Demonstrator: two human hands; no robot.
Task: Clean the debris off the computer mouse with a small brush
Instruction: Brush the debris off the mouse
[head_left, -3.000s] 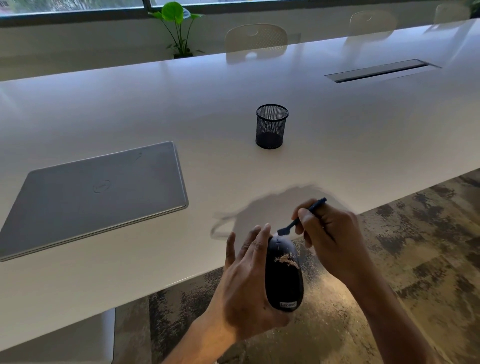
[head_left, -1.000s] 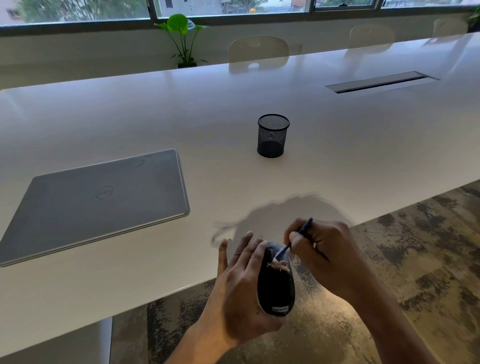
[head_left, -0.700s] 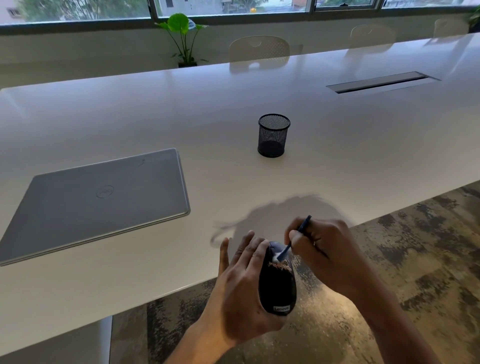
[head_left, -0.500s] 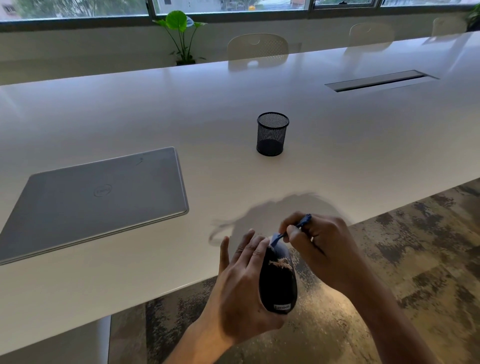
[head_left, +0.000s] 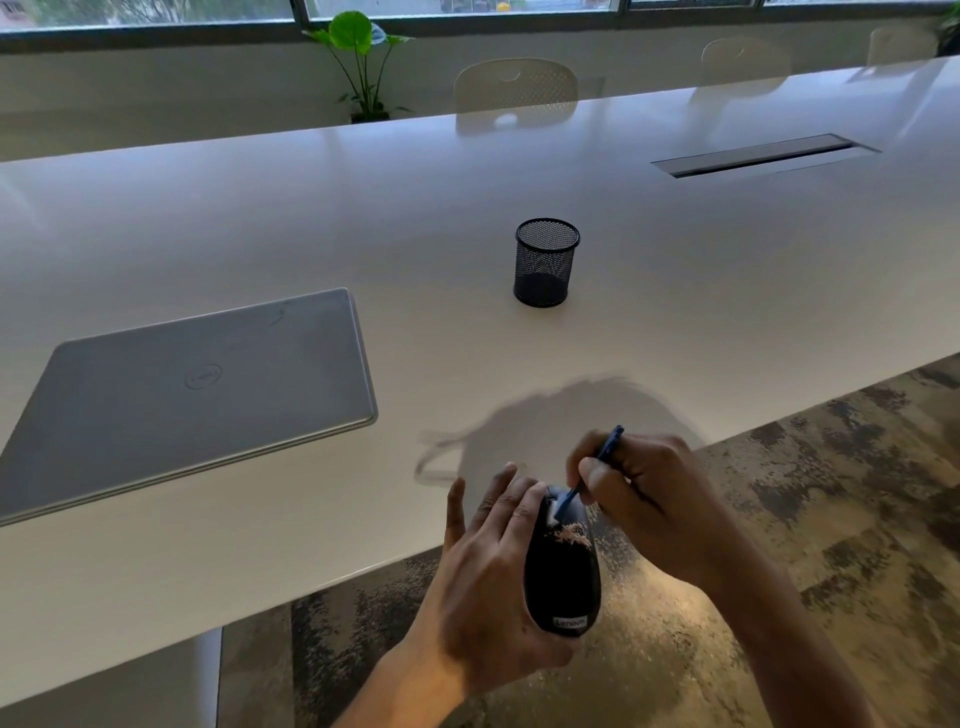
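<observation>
My left hand (head_left: 485, 577) grips a black computer mouse (head_left: 562, 577) from its left side, holding it in the air just past the table's near edge. A patch of light brown debris (head_left: 571, 535) lies across the mouse's upper half. My right hand (head_left: 649, 499) pinches a small blue brush (head_left: 589, 475) like a pen. The brush's pale bristle tip rests on the mouse's front end, just above the debris.
A long white table (head_left: 675, 291) carries a closed grey laptop (head_left: 187, 395) at the left and a black mesh pen cup (head_left: 545, 262) in the middle. A cable slot (head_left: 763, 161) lies far right. Patterned carpet (head_left: 831, 493) is below my hands. Chairs and a plant stand beyond the table.
The brush has gone back and forth in short strokes over the mouse's front end, and its tip now sits lower on the mouse again. The debris patch stays on the mouse.
</observation>
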